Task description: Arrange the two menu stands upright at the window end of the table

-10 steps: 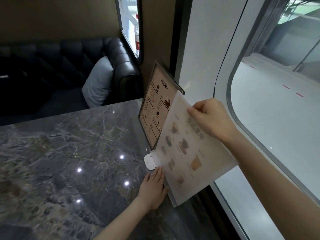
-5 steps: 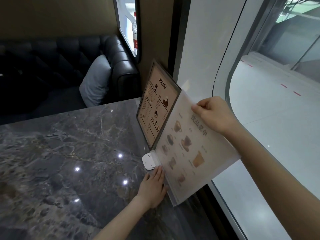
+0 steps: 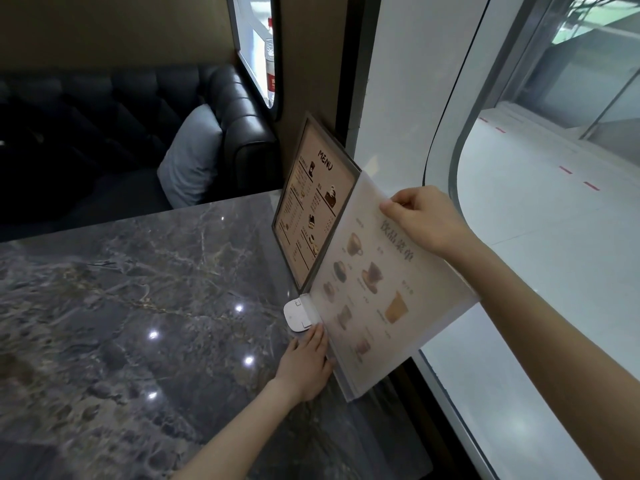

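Observation:
A brown framed menu stand [image 3: 313, 206] headed MENU stands upright at the window end of the dark marble table [image 3: 138, 306]. In front of it is a clear acrylic menu stand [image 3: 381, 289] with pictures of drinks, tilted toward the window. My right hand [image 3: 422, 216] pinches its top edge. My left hand [image 3: 306, 365] lies flat on the table, fingers against the stand's lower edge. A small white device [image 3: 298, 315] sits at the stand's near corner.
The window [image 3: 540, 237] with a rounded frame runs along the table's right edge. A black leather sofa [image 3: 138, 133] with a grey cushion [image 3: 190, 157] is beyond the far end. A plastic bottle [image 3: 270, 69] stands on the ledge of a second window behind.
The acrylic stand has tipped a little further toward the window, its printed face showing more clearly. Both hands keep their places on it.

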`<state>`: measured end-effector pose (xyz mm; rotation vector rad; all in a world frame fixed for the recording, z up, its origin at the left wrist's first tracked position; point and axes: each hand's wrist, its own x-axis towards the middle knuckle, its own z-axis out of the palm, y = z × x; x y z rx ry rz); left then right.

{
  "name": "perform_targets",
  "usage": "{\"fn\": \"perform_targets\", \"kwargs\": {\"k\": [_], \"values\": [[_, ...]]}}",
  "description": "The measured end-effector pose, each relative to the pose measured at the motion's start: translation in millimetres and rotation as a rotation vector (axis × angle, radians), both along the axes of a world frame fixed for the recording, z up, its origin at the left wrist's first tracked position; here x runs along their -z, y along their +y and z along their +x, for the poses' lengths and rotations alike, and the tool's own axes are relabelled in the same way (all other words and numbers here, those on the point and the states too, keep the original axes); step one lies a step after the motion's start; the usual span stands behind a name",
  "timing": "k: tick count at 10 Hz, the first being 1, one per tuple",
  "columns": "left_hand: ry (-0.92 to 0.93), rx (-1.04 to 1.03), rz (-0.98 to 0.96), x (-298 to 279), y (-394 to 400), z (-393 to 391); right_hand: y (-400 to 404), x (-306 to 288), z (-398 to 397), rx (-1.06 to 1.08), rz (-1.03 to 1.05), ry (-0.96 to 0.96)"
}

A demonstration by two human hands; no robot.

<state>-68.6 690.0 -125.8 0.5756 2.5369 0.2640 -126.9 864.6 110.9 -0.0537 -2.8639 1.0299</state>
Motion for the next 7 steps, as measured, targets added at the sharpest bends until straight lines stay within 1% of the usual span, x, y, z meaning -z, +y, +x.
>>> {"fn": "perform_targets", "kwargs": {"k": [1, 3, 5, 6, 7], "values": [[-0.010, -0.032, 0.036, -0.4, 1.0, -2.0, 0.9, -1.3, -0.7, 0.006, 0.025, 0.011], [0.027, -0.069, 0.112, -15.2, -5.1, -6.0, -2.3, -11.0, 4.0, -0.039, 0.105, 0.116], [0.043, -0.285, 0.270, -41.9, -30.2, -12.9, -27.0, -19.5, 10.7, -0.123, 0.290, 0.304], [0.079, -0.374, 0.355, -62.3, -51.4, -18.0, -52.5, -24.1, 17.4, -0.223, 0.272, 0.334], [0.096, -0.476, 0.451, -77.2, -81.7, -28.3, -84.6, -23.2, 25.1, -0.338, 0.263, 0.171]]}}
